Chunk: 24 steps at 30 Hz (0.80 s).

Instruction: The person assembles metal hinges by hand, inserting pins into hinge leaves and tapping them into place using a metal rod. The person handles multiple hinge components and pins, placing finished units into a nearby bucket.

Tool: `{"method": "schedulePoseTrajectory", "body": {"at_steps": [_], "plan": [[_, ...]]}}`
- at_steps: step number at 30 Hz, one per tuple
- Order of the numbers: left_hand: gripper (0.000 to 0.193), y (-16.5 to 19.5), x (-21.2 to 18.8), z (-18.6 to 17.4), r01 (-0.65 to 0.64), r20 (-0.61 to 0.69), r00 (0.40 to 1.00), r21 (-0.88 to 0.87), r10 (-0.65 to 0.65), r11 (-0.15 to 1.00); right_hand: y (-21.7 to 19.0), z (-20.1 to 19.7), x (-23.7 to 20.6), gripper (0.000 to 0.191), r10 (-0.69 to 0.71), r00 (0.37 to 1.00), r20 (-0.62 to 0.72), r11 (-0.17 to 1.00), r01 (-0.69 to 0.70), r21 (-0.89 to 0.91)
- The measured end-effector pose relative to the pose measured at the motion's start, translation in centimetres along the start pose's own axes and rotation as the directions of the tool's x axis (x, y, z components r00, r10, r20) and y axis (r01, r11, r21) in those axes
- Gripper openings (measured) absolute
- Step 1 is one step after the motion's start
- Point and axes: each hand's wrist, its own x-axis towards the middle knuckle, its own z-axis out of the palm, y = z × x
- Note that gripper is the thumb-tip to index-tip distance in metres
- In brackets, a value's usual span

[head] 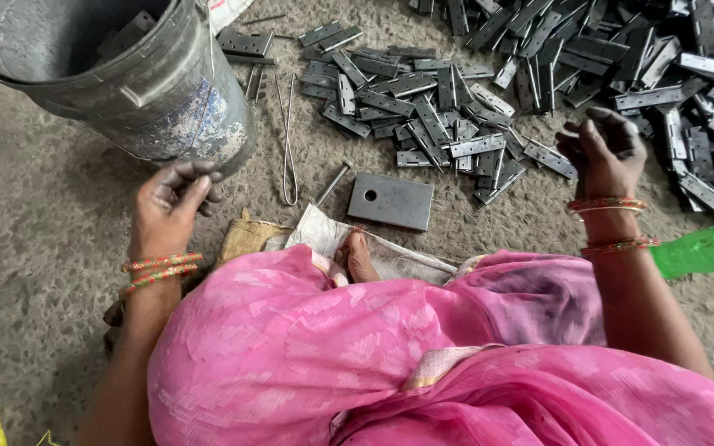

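My left hand [171, 202] hovers beside the base of a grey metal bucket [150, 91], fingers curled loosely, and nothing shows in it. My right hand [609, 153] reaches over the edge of a big pile of grey metal hinges [473, 107] on the floor. Its fingers are bent down among the hinges, and whether they grip one is hidden. A flat grey metal block with a hole [392, 201] lies on the floor between my hands, just beyond my foot [359, 258].
A bent wire loop [289, 140] and a metal pin [332, 183] lie left of the block. A green plastic cup [704, 249] sits at the right by my forearm. Pink cloth covers my lap. Some hinges lie inside the bucket.
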Motion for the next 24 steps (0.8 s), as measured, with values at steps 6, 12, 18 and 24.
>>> {"method": "schedulePoseTrajectory", "body": {"at_steps": [6, 12, 18, 24], "plan": [[0.014, 9.5, 0.5, 4.8, -0.435, 0.465, 0.858, 0.430, 0.219, 0.791, -12.5, 5.8, -5.3, 0.022, -0.225, 0.932, 0.286, 0.898, 0.312, -0.310], [0.010, 10.9, -7.7, 25.0, -0.798, 0.883, 0.469, 0.436, -0.026, 0.416, -20.8, 9.7, -10.6, 0.024, -0.273, 0.848, 0.454, 0.711, 0.496, -0.499], [0.031, 13.3, -28.0, 38.7, -0.948, 0.848, -0.037, -0.197, 0.528, 0.251, -22.8, 6.6, -15.9, 0.029, -0.181, 0.880, 0.440, 0.582, 0.457, -0.673], [0.042, 16.6, -37.0, 37.1, -0.860, 0.646, -0.296, -0.501, 0.704, 0.098, -25.6, 3.1, -18.0, 0.034, -0.049, 0.943, 0.328, 0.430, 0.316, -0.846]]}}
